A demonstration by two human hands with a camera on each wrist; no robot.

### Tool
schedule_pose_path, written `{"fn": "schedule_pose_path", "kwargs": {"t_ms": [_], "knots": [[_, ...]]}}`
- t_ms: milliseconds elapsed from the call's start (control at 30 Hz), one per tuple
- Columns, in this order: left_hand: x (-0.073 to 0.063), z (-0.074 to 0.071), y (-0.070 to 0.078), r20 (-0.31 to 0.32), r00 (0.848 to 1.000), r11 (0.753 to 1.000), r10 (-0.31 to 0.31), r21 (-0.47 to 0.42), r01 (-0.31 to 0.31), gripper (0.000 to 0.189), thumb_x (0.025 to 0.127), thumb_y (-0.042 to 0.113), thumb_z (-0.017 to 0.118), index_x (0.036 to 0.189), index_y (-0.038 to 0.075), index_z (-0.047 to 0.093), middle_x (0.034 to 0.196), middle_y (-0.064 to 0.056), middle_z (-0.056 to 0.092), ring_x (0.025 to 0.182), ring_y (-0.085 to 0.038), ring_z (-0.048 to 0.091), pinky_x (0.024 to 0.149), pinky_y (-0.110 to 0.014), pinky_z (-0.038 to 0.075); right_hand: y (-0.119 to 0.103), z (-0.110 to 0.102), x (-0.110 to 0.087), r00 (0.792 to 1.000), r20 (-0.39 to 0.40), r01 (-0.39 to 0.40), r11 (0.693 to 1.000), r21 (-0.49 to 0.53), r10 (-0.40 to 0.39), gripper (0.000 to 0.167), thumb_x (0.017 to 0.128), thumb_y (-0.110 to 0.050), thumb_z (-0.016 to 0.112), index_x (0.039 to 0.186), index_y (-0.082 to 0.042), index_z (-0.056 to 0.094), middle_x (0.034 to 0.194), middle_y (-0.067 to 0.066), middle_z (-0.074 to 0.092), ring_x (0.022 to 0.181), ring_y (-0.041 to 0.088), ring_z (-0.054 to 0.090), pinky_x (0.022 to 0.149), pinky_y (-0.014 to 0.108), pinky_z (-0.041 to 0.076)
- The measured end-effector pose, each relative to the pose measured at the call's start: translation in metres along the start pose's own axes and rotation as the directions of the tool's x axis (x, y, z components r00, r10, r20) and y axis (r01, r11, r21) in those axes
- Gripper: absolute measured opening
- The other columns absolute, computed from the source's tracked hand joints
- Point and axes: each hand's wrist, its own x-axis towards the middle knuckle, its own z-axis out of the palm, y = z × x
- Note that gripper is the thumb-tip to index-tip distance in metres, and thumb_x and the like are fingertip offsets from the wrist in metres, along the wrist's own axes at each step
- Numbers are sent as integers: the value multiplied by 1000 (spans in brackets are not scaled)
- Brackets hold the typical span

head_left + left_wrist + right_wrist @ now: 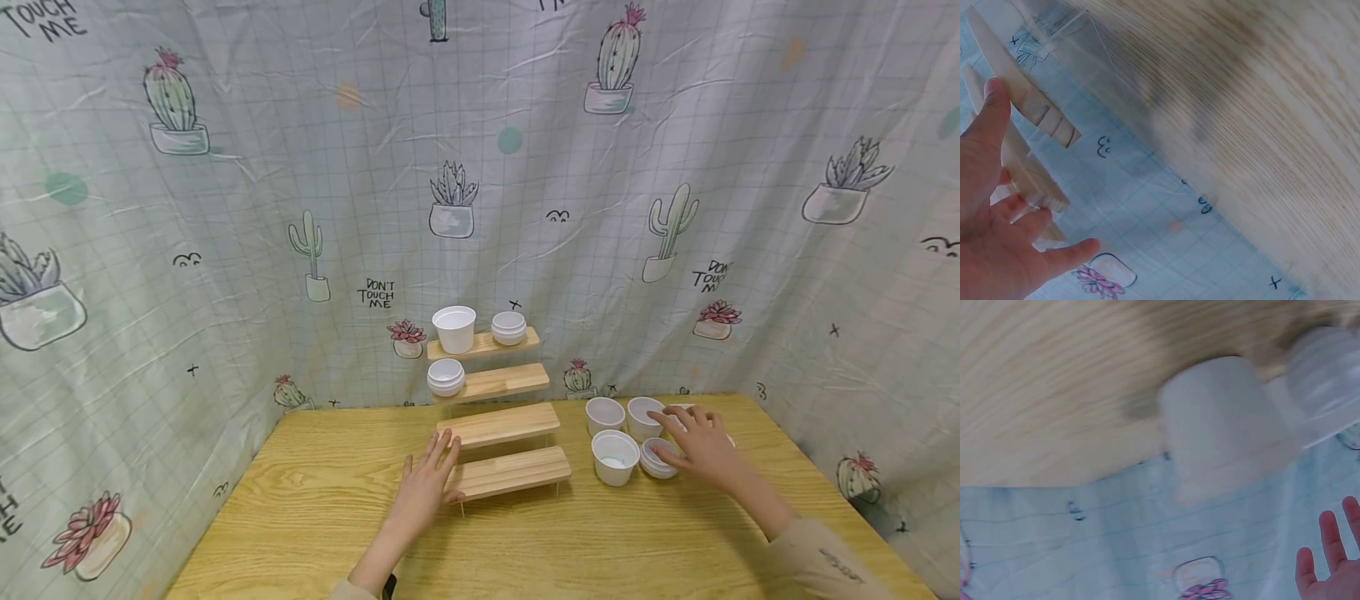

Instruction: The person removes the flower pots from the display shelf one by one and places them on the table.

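A wooden stand with tiered shelves (517, 468) stands on the table. My left hand (426, 490) rests at the left ends of its two lower shelves, thumb (997, 103) against a shelf edge and fingers spread. To the right, my right hand (705, 452) hovers over a group of white cups and jars, fingers apart, holding nothing. Below its fingertips sit a short round white jar (657, 463) and a white cup (643, 408). Two more white cups, one at the back (604, 410) and one in front (615, 468), stand to their left. The hand partly hides other white pieces.
On the stand's top shelf (483, 342) are a tall white cup (455, 332) and a short white jar (509, 330). Another short jar (446, 379) sits at the left of the shelf below. A cactus-print curtain (480, 275) hangs behind and beside the table (315, 483).
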Motion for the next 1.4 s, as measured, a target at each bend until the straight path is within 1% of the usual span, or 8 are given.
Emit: {"fn": "schedule_pose_path", "kwargs": {"t_ms": [200,467,633,800,1033,1167,1300,1400], "knots": [[0,-1,-1,7,1000,1000,5,-5,-5,80,69,39,67,136,9,37,142,-12,35,130,-31,34,88,-62,40,-21,-1,17,997,-54,62,998,17,-61,47,77,-42,63,117,-19,55,104,7,56,88,27,49,72,49,37],[-2,0,-1,-34,999,1000,-1,3,1,79,68,40,67,135,11,39,142,-13,34,130,-35,32,87,-64,39,-52,-3,37,996,-30,91,993,75,-89,46,81,-43,58,121,-20,53,109,7,56,95,27,48,76,49,35],[-3,2,-2,-38,998,999,-44,20,45,80,67,44,66,136,17,37,141,-13,34,130,-36,31,90,-65,36,-66,-4,49,992,-22,125,988,93,-124,47,80,-37,62,123,-20,51,112,7,55,95,26,47,80,52,35],[-4,3,-4,-32,997,997,-77,21,77,80,67,48,65,137,22,37,141,-12,34,131,-36,30,92,-65,34,-78,0,60,979,-90,193,975,106,-184,47,76,-32,66,119,-17,54,109,8,55,92,26,46,74,47,35],[-5,1,-3,-40,997,997,-68,21,69,79,66,48,65,135,20,39,140,-13,36,129,-37,33,92,-65,34,-94,7,76,963,-144,243,964,105,-227,43,91,-46,41,120,-17,54,109,6,55,92,24,46,73,45,36],[-5,1,-2,-54,997,998,-60,7,60,79,65,46,67,134,19,41,139,-14,37,128,-37,34,92,-66,34,-104,7,87,961,-135,259,956,137,-241,44,92,-46,38,123,-18,52,111,5,54,92,23,46,74,43,36],[-4,1,-2,-51,997,998,-62,4,62,79,65,46,67,134,19,40,139,-13,37,129,-37,33,92,-65,34,-113,8,96,955,-138,284,945,160,-263,42,87,-36,55,124,-18,50,112,6,54,92,23,45,73,43,35],[-4,0,-2,-47,997,998,-62,10,62,79,66,46,66,135,19,40,139,-13,37,129,-36,33,92,-65,34,-121,8,104,954,-127,291,944,157,-272,50,79,-29,65,126,-19,49,114,8,54,94,22,45,73,42,35]]}}
